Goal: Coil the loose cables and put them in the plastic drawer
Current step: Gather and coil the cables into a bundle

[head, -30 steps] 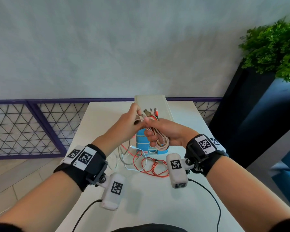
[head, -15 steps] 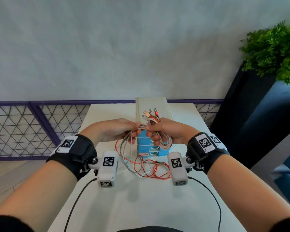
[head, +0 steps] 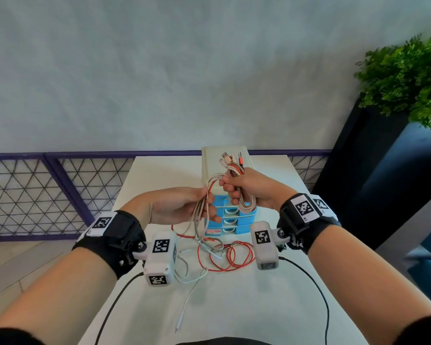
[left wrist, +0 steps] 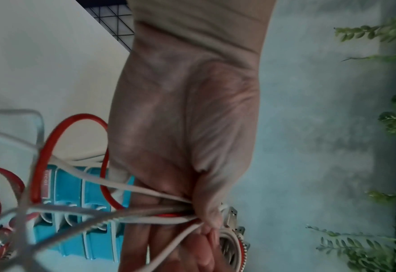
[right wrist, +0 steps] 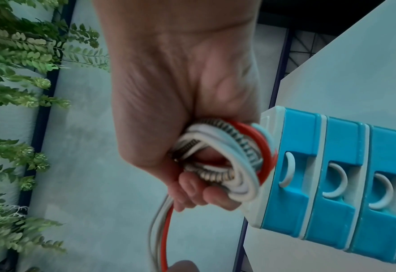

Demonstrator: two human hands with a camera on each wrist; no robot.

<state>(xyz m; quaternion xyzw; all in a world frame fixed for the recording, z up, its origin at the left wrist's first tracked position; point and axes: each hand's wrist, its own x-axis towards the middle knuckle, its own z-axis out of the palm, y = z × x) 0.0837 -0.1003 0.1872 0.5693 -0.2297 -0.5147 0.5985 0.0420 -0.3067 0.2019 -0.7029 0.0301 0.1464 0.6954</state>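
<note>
Several cables, red, white and braided, are being wound together as one bundle; I log the state from the head and wrist views.

Landmark: the small blue-and-white plastic drawer unit (head: pixel 230 215) standing on the white table (head: pixel 159 175).

Right hand (head: pixel 249 189): raised just in front of the drawer unit's top, fingers curled tight round the finished loops of the cable coil (right wrist: pixel 225 162), with the metal plug ends (head: pixel 230 159) sticking up above the fist.

Left hand (head: pixel 177 204): just left of the unit, thumb and fingers pinching the running strands (head: pixel 199 212) that feed toward the coil.

Loose cable tails (head: pixel 224 255): red loops and a thin white lead lie slack on the table in front of the drawer unit, hanging from the left hand.

Progress, my judgement: coiling is partly done. A few turns are gathered, and a good length is left to wind. All drawers visible appear closed, and nothing is stowed as far as I can see. Remaining: finish winding, open a drawer, insert the coil.
</note>
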